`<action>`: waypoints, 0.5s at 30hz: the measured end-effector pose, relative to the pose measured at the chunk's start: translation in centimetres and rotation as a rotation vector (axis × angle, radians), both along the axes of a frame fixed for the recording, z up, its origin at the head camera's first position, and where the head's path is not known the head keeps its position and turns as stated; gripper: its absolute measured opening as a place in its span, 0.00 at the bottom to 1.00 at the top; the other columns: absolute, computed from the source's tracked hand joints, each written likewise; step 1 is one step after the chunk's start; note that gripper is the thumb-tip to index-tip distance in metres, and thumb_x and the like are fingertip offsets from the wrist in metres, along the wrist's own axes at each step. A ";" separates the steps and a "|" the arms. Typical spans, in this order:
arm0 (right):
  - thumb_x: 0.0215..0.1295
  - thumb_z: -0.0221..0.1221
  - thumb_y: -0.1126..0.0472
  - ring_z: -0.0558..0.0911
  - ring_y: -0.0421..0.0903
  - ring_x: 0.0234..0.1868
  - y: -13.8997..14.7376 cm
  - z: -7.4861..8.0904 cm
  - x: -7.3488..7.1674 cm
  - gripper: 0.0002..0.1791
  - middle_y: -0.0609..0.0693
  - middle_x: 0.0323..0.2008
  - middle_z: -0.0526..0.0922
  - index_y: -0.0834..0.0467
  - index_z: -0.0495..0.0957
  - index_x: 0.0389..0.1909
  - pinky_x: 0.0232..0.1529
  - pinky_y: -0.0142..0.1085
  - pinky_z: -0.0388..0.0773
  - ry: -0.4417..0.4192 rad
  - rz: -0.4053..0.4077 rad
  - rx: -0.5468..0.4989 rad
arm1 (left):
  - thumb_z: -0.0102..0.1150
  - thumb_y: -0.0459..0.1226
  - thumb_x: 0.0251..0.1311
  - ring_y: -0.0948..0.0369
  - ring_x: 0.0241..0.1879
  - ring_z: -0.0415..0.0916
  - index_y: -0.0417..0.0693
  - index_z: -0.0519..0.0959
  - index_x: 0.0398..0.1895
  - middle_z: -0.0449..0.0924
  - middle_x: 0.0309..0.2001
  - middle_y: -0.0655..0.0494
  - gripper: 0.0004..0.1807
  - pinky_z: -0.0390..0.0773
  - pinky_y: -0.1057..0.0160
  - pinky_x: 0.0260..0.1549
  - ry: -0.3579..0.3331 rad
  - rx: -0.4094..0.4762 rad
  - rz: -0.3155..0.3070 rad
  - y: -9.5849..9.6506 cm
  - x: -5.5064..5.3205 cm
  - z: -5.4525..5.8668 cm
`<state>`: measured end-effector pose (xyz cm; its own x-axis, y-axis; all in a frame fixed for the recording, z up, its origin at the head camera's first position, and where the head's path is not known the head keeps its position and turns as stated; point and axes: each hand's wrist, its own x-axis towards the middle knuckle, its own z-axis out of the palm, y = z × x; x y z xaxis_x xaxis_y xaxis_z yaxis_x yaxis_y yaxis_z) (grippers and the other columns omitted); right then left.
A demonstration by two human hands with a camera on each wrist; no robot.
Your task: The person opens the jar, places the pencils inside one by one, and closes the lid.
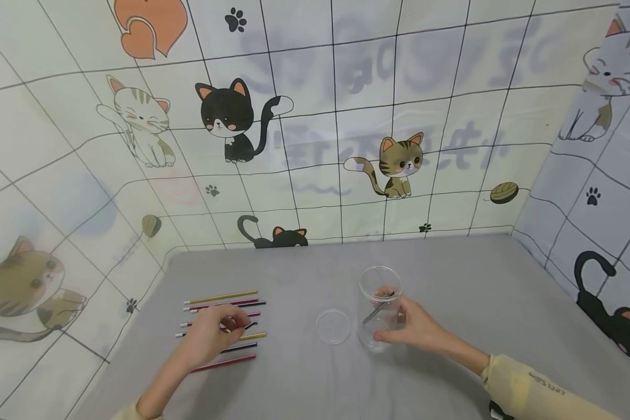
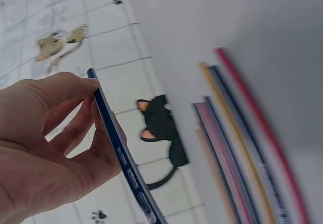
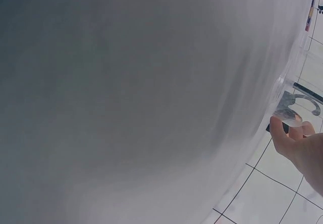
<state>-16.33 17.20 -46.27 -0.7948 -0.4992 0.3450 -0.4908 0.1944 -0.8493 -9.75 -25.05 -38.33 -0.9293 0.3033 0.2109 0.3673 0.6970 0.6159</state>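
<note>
Your left hand [image 1: 210, 338] pinches a blue pencil [image 2: 124, 151], thumb against fingertips, over the row of pencils [image 1: 254, 336]; some lie toward twelve o'clock, others toward six. Your right hand [image 1: 420, 328], at three o'clock of the left, grips the clear jar [image 1: 370, 298]; dark pencil [image 1: 377, 311] slants inside. Clear disc [image 1: 333, 326] just beside, jar's nine o'clock.

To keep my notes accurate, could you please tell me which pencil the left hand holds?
It is the dark blue pencil pinched in the left hand; the others lie on the grey table, except a dark one leaning inside the clear jar.
</note>
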 end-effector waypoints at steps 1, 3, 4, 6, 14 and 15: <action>0.51 0.76 0.63 0.77 0.48 0.57 0.0 0.0 0.0 0.33 0.63 0.61 0.72 0.64 0.74 0.58 0.46 0.39 0.79 -0.001 -0.002 0.001 | 0.66 0.22 0.52 0.65 0.31 0.80 0.49 0.84 0.33 0.83 0.32 0.61 0.12 0.81 0.65 0.30 0.004 0.007 -0.007 0.2 -0.2 0.4; 0.51 0.76 0.63 0.77 0.47 0.57 0.0 0.0 0.0 0.33 0.62 0.61 0.73 0.64 0.74 0.58 0.46 0.40 0.79 -0.003 -0.003 0.002 | 0.66 0.22 0.53 0.65 0.32 0.80 0.48 0.84 0.34 0.83 0.33 0.60 0.12 0.81 0.65 0.30 0.006 0.013 -0.022 0.6 -0.7 1.1; 0.51 0.76 0.62 0.77 0.46 0.57 0.0 0.0 0.0 0.34 0.60 0.60 0.74 0.63 0.74 0.59 0.47 0.40 0.79 -0.005 -0.006 0.005 | 0.65 0.23 0.54 0.64 0.33 0.80 0.48 0.84 0.34 0.83 0.34 0.59 0.12 0.82 0.65 0.31 0.002 0.016 -0.028 0.9 -0.9 1.5; 0.51 0.76 0.62 0.76 0.44 0.57 0.0 0.0 0.1 0.34 0.59 0.60 0.74 0.63 0.74 0.59 0.48 0.41 0.79 -0.009 -0.008 0.009 | 0.65 0.23 0.55 0.62 0.34 0.81 0.46 0.84 0.36 0.83 0.34 0.57 0.10 0.82 0.65 0.32 -0.012 0.034 -0.046 1.4 -1.2 2.2; 0.51 0.76 0.62 0.75 0.41 0.58 0.0 0.0 0.0 0.33 0.61 0.60 0.74 0.65 0.74 0.57 0.48 0.41 0.79 0.005 -0.010 0.014 | 0.63 0.26 0.59 0.59 0.37 0.81 0.47 0.83 0.39 0.82 0.36 0.60 0.09 0.82 0.64 0.34 -0.026 0.064 -0.093 3.9 -2.5 4.9; 0.51 0.76 0.62 0.75 0.40 0.58 0.0 0.0 -0.1 0.34 0.61 0.60 0.74 0.64 0.74 0.58 0.48 0.41 0.79 0.006 -0.010 0.016 | 0.63 0.26 0.60 0.59 0.38 0.81 0.47 0.83 0.40 0.82 0.36 0.60 0.09 0.83 0.63 0.35 -0.022 0.072 -0.106 4.2 -2.6 5.3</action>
